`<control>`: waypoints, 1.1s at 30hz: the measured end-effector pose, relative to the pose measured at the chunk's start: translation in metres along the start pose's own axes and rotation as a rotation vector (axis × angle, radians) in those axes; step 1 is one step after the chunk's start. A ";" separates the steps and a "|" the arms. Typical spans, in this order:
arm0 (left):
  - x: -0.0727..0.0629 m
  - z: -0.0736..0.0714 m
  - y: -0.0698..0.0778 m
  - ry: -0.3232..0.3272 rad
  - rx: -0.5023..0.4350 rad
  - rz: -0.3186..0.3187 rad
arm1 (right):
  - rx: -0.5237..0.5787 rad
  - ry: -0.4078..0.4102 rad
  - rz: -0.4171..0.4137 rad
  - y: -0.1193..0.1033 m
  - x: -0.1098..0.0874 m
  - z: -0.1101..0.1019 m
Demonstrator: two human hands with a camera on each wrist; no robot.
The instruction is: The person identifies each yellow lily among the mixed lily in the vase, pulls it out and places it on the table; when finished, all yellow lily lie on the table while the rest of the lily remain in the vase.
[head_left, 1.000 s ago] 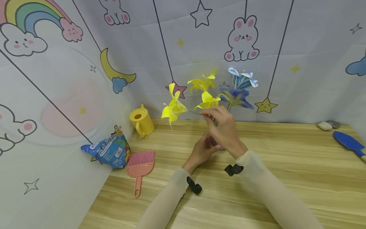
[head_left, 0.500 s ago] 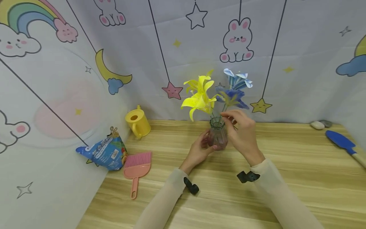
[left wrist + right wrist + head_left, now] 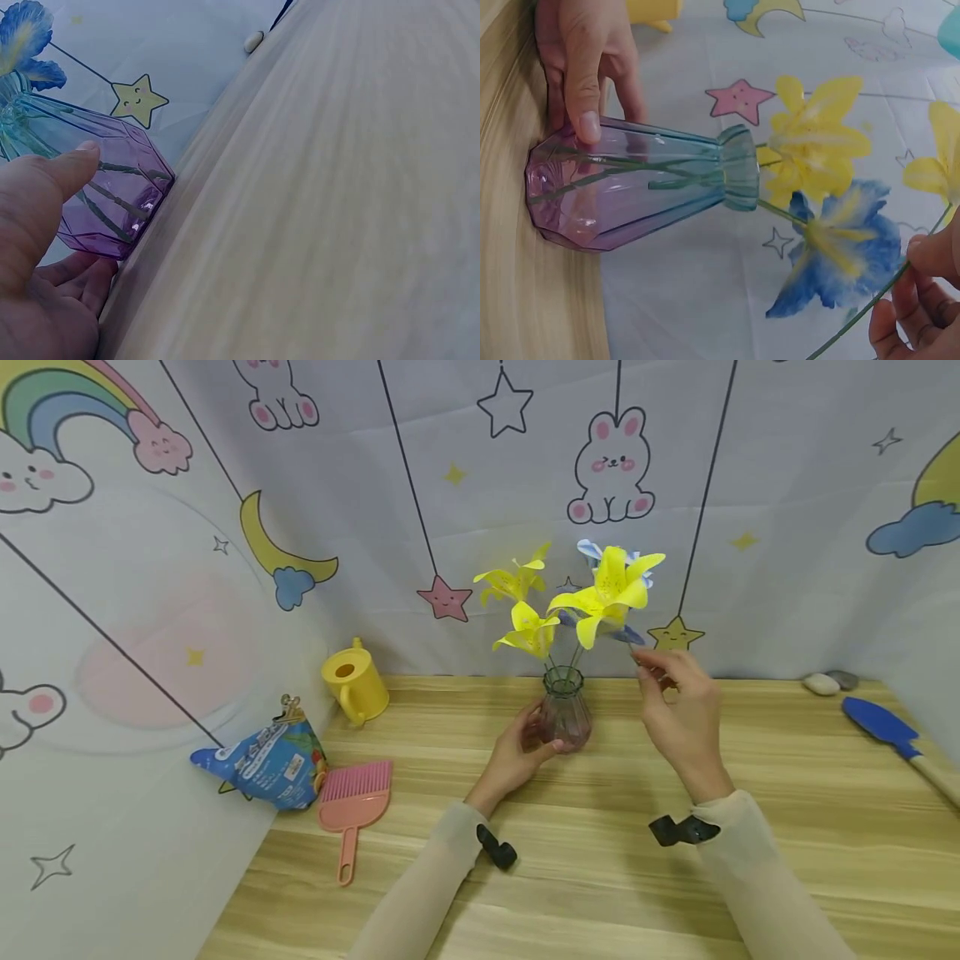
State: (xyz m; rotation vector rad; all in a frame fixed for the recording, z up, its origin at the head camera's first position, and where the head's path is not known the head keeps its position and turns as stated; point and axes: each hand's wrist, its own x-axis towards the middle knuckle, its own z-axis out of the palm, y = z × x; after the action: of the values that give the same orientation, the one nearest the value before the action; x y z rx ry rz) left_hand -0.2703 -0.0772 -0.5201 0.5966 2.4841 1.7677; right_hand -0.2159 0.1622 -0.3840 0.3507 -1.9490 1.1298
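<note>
Just now the right hand (image 3: 684,718) pinches a green stem (image 3: 855,319) between thumb and fingertips, a yellow lily (image 3: 606,593) at its top. The pinch has swung rightward, leaving the mouth of the vase (image 3: 567,722) in plain sight. My reading: this stem is outside the glass, so its part of the work looks unfinished. Its lower end runs out of my right wrist view; I cannot tell where it finishes.

The left hand (image 3: 521,758) grips the vase low down, thumb on one side, fingers bent round the other. The vase stands upright on the wooden table (image 3: 577,877), several stems crossing inside it.

Against half a second earlier: the lily I noted in front of the yellow blooms now overlaps the blue ones, and the right hand sits well apart from the neck. The left hand and vase keep their places.

Above the rim: an upper yellow flower (image 3: 510,583), a lower yellow flower (image 3: 527,631), a blue flower (image 3: 870,259) and a paler blue one (image 3: 588,551), partly covered from my head view.

Further out, left: yellow watering can (image 3: 355,683), pink dustpan (image 3: 356,807), blue bag (image 3: 270,768). Right: pale stone (image 3: 821,684), blue trowel (image 3: 879,722).
</note>
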 end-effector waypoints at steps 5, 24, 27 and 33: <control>0.000 0.000 0.002 -0.002 0.002 -0.006 | 0.000 0.032 0.059 0.005 0.001 -0.008; -0.002 0.000 0.001 -0.002 -0.010 -0.031 | -0.104 0.048 0.369 0.026 0.009 -0.030; -0.001 0.000 0.001 -0.001 -0.012 -0.031 | -0.128 0.021 0.436 0.030 0.011 -0.033; -0.001 -0.001 0.002 -0.001 -0.025 -0.025 | -0.188 -0.046 0.515 0.033 0.014 -0.038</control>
State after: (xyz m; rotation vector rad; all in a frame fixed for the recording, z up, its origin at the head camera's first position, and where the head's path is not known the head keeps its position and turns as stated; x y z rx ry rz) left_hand -0.2694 -0.0776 -0.5182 0.5620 2.4543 1.7864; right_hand -0.2243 0.2140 -0.3835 -0.2445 -2.2341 1.2428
